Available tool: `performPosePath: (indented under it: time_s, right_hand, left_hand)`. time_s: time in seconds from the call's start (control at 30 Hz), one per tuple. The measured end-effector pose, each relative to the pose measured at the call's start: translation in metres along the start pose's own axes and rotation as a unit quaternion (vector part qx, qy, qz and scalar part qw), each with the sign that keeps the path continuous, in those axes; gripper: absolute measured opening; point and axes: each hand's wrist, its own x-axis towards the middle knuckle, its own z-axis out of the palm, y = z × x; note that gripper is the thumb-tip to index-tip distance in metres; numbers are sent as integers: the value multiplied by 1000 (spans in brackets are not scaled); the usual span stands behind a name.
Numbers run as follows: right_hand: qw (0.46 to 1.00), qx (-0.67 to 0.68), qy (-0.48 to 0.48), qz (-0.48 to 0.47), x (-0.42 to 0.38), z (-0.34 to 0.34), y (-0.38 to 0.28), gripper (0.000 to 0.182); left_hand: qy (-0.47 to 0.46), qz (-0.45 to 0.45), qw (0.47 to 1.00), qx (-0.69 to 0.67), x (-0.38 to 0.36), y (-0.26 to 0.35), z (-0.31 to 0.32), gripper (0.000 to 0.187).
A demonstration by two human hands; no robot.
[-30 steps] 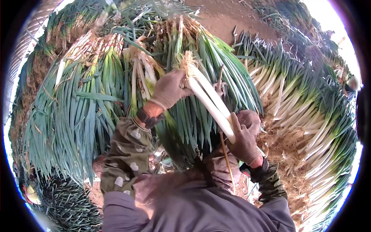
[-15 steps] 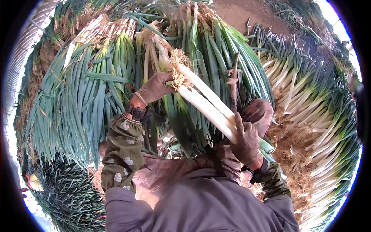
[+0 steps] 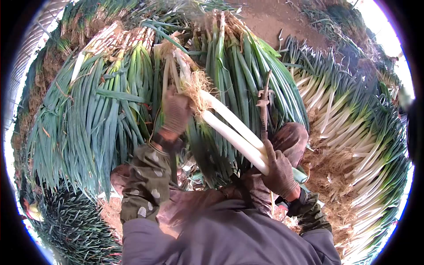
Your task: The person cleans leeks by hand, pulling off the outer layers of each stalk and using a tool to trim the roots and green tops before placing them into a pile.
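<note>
My right hand [image 3: 280, 174], in a brown knit glove, is closed around two peeled green onions [image 3: 236, 134]. Their white stalks slant up to the left and end in a tuft of pale roots [image 3: 197, 90]. A thin, rusty-looking tool [image 3: 264, 101] with a small crosspiece points upward from the same hand. My left hand [image 3: 176, 110], gloved too, is blurred beside the roots, its fingers reaching up by the unpeeled stalks [image 3: 170, 73] of the pile. Green onions with long leaves [image 3: 101, 119] lie in front of me, roots pointing away.
On my right a long row of cleaned green onions [image 3: 344, 115] lies with white stalks inward, beside loose roots and peelings [image 3: 329, 176]. Dense green leaf tops [image 3: 75, 221] stand at the lower left. Bare soil [image 3: 274, 22] shows at the back. My knee [image 3: 292, 139] is close to my right hand.
My left hand has shifted from the root tuft down and slightly left, its fingers now pointing upward. The two green onions in my right hand have moved slightly down and left.
</note>
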Motion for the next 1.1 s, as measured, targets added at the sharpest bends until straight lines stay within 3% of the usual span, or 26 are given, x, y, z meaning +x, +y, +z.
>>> performPosePath:
  time_s: [0.03,0.07,0.1,0.13,0.17,0.2,0.27,0.3,0.33,0.4,0.47,0.5,0.57,0.63,0.73,0.77,0.83,0.93,0.97,1.0,1.03,1.07,1.1]
  right_hand:
    - [1000,6,-24,7,-2,-7,-5,87]
    - [999,19,-31,8,-6,-9,-3,84]
    - [999,34,-38,9,-10,-11,1,82]
    - [998,50,-47,9,-13,-13,5,79]
    - [992,48,-90,75,-16,-18,6,82]
    - [991,20,-82,103,-18,-22,6,81]
    - [999,-3,-33,23,-12,-31,11,73]
    - [1000,-13,-21,-3,-6,-30,16,75]
    - [998,-35,-42,-12,0,-37,10,75]
    - [993,-82,-79,-29,15,-51,-6,75]
    - [979,-150,-101,-95,31,-65,-19,78]
    - [963,-220,-90,-131,42,-73,-26,76]
    - [919,-336,-72,-194,66,-96,-44,68]
    - [877,-405,-59,-251,99,-113,-50,61]
    - [787,-504,-11,-355,150,-135,-55,59]
    - [769,-518,-1,-376,165,-138,-58,61]
    - [741,-554,15,-379,182,-143,-74,59]
    - [817,-442,186,-320,179,-111,-68,61]
    - [849,-403,177,-292,168,-97,-64,64]
    - [903,-317,104,-272,154,-83,-55,69]
    - [951,-174,66,-247,128,-77,-55,69]
    - [964,-115,28,-237,111,-61,-37,70]
    - [975,-73,4,-211,91,-49,-20,65]
  left_hand:
    - [69,-2,998,1,6,-21,-5,9]
    - [45,-99,994,-31,9,-35,-18,13]
    - [68,-209,974,-49,0,-95,-5,12]
    - [37,-346,933,-91,-3,-138,-29,18]
    - [-146,-390,909,7,2,-189,-56,27]
    - [-321,-415,845,102,10,-220,-76,37]
    - [-390,-297,833,257,50,-141,-117,75]
    - [-242,-195,906,286,46,-116,-115,90]
    - [-81,-88,945,304,42,-91,-113,106]
    - [-14,54,989,134,53,-38,-114,134]
    - [-183,98,977,43,47,17,-114,143]
    - [-224,142,960,90,35,38,-115,143]
    - [-307,164,937,40,24,49,-108,136]
    - [-395,103,901,-146,13,25,-83,122]
    - [-384,-65,832,-395,-12,21,-73,90]
    - [-371,-122,799,-456,-25,34,-69,66]
    - [-293,-188,771,-533,-60,50,-44,52]
    - [-263,-338,692,-582,-87,70,-32,53]
    - [-272,-357,653,-610,-98,64,-21,50]
    - [-279,-378,613,-635,-109,59,-10,46]
    - [-302,-409,578,-638,-116,51,-3,44]
    - [-322,-438,544,-639,-119,46,-2,41]
    - [-327,-466,548,-613,-115,48,-11,35]
